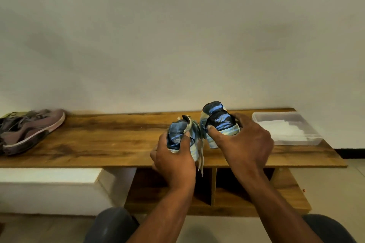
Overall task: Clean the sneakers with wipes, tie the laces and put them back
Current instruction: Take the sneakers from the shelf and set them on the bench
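While the pale wall fills the upper part of the view, we see a long wooden bench (110, 140) running across in front of it, with open cubby shelves (233, 193) beneath its right half and a white block (49, 175) under its left half. On the far left of the bench lies a pair of mauve sneakers (29, 130), on their sides with the pale soles turned toward us, well apart from our hands. At the right end sits a clear plastic tub (308, 140) with white wipes (284, 127) folded inside. Between these, over the bench's front edge, we hold two blue-and-black sneakers, one in each hand. Our left hand (175, 162) curls its grip around the left sneaker (177, 134), thumb pressed on the near side and fingers wrapped behind; whether this shoe touches the bench we cannot tell. Our right hand (243, 142) clamps its grip over the right sneaker (215, 116), thumb on the near face and fingers over the top, the shoe standing tilted with one end pointing up. The two sneakers are just beside each other. Loose pale laces (201, 161) hang from the left sneaker down past the bench edge.
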Demonstrator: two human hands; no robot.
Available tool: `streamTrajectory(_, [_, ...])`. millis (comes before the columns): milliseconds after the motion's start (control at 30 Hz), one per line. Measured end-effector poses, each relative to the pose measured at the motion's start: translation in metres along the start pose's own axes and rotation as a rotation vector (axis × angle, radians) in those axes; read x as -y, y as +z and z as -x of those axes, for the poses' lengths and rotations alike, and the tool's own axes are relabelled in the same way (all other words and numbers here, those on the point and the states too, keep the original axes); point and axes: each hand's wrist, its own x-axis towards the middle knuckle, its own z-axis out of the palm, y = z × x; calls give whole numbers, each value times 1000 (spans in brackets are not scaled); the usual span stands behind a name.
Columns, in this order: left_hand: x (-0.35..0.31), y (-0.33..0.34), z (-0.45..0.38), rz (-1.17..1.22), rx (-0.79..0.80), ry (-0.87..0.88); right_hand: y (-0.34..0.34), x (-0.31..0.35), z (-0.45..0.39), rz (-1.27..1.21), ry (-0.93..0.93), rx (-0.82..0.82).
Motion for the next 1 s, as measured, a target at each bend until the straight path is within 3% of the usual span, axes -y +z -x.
streamTrajectory(167, [38, 60, -30, -27, 51, -63, 61, -42, -38, 34, 42, 37])
streamTrajectory(367, [89, 98, -55, -152, 137, 37, 111, -91, -42, -33, 103, 70])
streamTrajectory(600, [117, 105, -72, -259, 166, 167, 132, -118, -52, 24, 167, 163])
streamTrajectory(1000, [130, 115, -88, -351, 277, 121, 152, -124, -55, 205, 171, 412])
